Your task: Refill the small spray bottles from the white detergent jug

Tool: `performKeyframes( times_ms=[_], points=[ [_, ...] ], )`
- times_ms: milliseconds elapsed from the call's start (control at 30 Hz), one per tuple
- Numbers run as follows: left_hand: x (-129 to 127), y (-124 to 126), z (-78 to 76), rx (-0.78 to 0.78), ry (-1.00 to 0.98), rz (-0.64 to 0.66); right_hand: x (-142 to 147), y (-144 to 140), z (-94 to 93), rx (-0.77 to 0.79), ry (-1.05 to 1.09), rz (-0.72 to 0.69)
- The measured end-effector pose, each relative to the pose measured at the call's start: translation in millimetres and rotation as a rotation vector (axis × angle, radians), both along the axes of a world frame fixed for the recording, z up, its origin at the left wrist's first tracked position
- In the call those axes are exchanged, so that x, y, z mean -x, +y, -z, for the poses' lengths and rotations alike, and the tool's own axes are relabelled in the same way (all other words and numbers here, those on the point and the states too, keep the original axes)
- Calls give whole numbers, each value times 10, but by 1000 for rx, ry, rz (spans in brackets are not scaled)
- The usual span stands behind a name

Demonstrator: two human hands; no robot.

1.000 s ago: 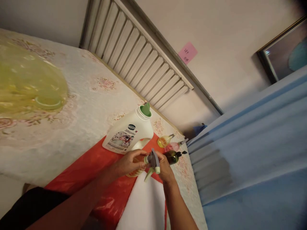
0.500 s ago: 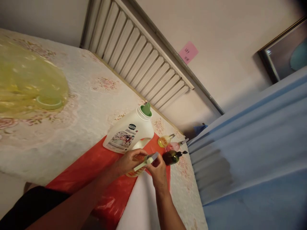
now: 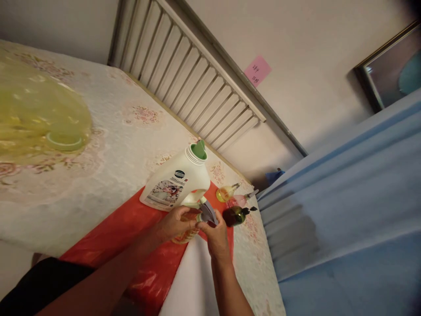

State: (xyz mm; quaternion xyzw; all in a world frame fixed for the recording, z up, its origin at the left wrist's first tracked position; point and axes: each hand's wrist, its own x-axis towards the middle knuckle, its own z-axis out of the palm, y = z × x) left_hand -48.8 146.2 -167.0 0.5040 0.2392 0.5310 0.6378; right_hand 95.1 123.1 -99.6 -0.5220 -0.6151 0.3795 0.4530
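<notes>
- Two hands meet low in the middle of the frame over one small bottle (image 3: 185, 234) of amber liquid, which rests on the red plastic sheet (image 3: 131, 228) just below the big white detergent jug (image 3: 176, 183).
- Left hand (image 3: 173, 222): grip closed around the small bottle's body, holding it tilted toward the right of the frame.
- Right hand (image 3: 215, 237): fingers pinched shut on the grey spray head (image 3: 208, 212) at the bottle's neck; I cannot tell whether its thread is engaged.
- Doing this well, as I judge it: keep the left hand firm and steady so the bottle doesn't roll on the slick sheet, hold the spray head square to the neck, and turn with the fingertips rather than the wrist. A crooked head could cross-thread or let liquid seep.
- Watch the jug's open green spout (image 3: 199, 150) close above the knuckles; a careless elbow could tip it.
- Against half a second ago, the pale trigger that stuck out to the lower left is no longer showing, the grey part now stands up at the neck, and the right hand sits a touch higher. The left hand has barely shifted.
- Three little bottles, yellow (image 3: 225, 192), pink (image 3: 237, 201) and dark olive (image 3: 234, 216), lie just right of the hands, untouched across the frames.
</notes>
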Motion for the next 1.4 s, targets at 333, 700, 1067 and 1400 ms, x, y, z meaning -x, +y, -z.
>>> performKeyframes(
  times_ms=[333, 700, 1067, 1400],
  points=[
    [35, -14, -56, -53, 61, -7, -112, -17, -151, -26, -124, -224],
    [29, -20, -51, -64, 9, 14, 52, -51, -8, -73, -53, 53],
    [31, -22, -42, -41, -33, 34, -26, -41, -20, -9, -10, -76],
    [50, -34, -67, -36, -48, 65, 12, -138, -22, -69, -93, -61]
  ],
)
